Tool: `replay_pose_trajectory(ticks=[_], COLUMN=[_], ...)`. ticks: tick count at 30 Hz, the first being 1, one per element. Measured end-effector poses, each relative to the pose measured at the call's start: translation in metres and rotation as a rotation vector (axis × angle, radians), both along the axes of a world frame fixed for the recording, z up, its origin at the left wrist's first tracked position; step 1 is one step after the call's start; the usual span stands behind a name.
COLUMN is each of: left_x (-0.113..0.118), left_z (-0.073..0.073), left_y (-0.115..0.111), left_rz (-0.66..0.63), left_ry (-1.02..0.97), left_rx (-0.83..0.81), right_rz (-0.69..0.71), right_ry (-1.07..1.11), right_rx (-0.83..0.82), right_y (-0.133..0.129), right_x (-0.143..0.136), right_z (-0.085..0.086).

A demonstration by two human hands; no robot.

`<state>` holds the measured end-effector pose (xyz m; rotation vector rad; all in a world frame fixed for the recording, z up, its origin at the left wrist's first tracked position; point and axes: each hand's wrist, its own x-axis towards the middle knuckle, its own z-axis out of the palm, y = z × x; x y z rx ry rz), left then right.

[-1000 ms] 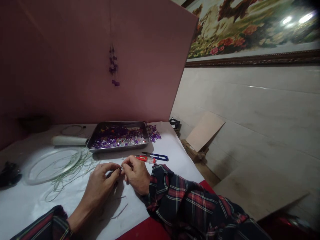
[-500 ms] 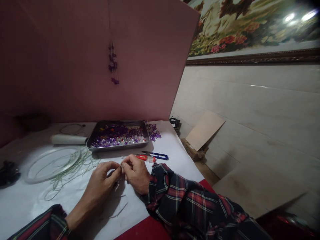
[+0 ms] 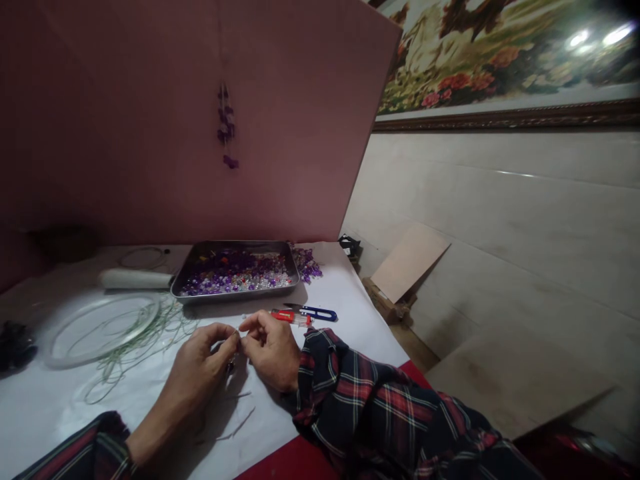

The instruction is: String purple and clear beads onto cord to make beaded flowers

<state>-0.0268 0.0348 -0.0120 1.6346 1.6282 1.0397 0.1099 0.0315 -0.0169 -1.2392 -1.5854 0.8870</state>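
In the head view, my left hand (image 3: 203,357) pinches the end of a thin strand between thumb and forefinger over the white table cover. A few dark, shiny beads (image 3: 230,366) dangle just under those fingers. My right hand (image 3: 273,348) is curled close beside it, thumb and forefinger bent toward the left fingertips. What its fingers hold, if anything, is too small to make out. Just beyond the right hand lie a red lighter (image 3: 290,318) and blue thread snips (image 3: 316,312). Thin dark strands (image 3: 237,427) lie on the cover below the hands.
A dark metal tray (image 3: 240,293) holds purple and clear beads, with a purple bead heap (image 3: 309,265) beside it. Tangled green cord (image 3: 125,350) and a clear coil (image 3: 55,347) lie left, near a white roll (image 3: 133,279). A purple beaded string (image 3: 225,127) hangs behind.
The fingertips, which met in a shared pinch, have moved slightly apart. The dark beads under my left hand show more clearly. Tray and tools have stayed put.
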Motion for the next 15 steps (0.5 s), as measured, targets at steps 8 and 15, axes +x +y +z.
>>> replay_pose_trajectory(ticks=[8, 15], left_x=[-0.0039, -0.0017], left_z=[-0.0048, -0.0045], left_y=[0.0022, 0.0044], left_rz=[-0.078, -0.075], left_ry=[0.070, 0.154], left_rx=[0.016, 0.192], right_rz=[-0.068, -0.119], right_ry=[-0.101, -0.280], right_rx=[0.046, 0.212], right_y=[-0.0006, -0.0025], right_x=[-0.0005, 0.0013], right_z=[-0.0019, -0.0017])
